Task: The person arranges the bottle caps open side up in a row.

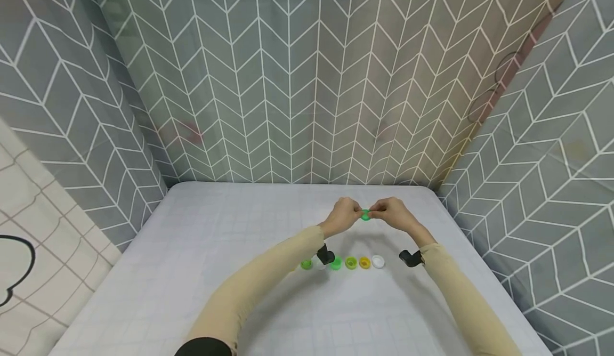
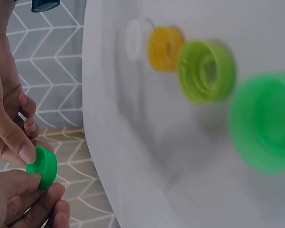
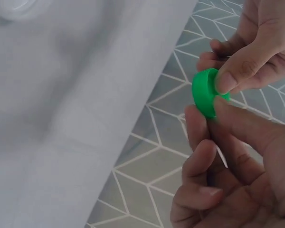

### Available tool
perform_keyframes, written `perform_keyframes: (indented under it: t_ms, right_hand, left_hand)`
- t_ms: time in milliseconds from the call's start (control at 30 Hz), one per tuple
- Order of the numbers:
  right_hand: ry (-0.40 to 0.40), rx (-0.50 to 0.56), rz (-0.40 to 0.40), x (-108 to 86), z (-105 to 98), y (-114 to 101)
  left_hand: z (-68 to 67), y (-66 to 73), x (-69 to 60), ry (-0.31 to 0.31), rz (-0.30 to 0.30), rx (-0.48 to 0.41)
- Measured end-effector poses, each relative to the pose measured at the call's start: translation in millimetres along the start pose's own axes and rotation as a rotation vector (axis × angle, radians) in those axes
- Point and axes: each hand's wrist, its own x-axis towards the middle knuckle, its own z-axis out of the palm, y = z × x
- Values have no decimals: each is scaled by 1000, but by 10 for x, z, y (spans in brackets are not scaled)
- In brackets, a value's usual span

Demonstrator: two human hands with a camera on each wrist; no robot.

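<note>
A green bottle cap [image 1: 365, 215] is held up above the far part of the table, pinched from both sides. My left hand [image 1: 342, 215] grips one side of it between thumb and fingers. On the opposite side, my right hand [image 1: 393, 213] pinches its rim. The right wrist view shows the green cap [image 3: 205, 92] tilted on edge, with both thumbs against its inner side. In the left wrist view, the cap [image 2: 46, 166] sits between the fingertips of the two hands.
Nearer on the white-covered table [image 1: 206, 228] lies a row of caps: a green cap [image 1: 336, 263], a lime cap [image 1: 351, 263], a yellow cap [image 1: 364, 263], a white cap [image 1: 378, 261]. Another green cap [image 1: 306, 264] lies by the left sleeve. Patterned curtains [image 1: 288, 79] surround the table.
</note>
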Motion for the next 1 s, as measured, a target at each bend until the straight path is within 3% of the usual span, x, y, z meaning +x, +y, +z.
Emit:
perform_keyframes:
  t_ms: [133, 400, 633, 833, 1000]
  right_hand:
    - [13, -27, 30, -80, -96, -4]
    - [-34, -74, 76, -221, -220, -13]
    - [-171, -154, 161, -350, -268, -9]
    - [-312, -197, 171, -405, -243, 93]
    - [-379, -195, 207, -452, -207, 130]
  left_hand:
    - [63, 103, 14, 30, 10, 1]
    - [194, 285, -21, 8, -59, -37]
    - [420, 364, -82, -57, -56, 25]
    - [562, 408, -162, -139, -57, 33]
    - [651, 460, -233, -177, -59, 58]
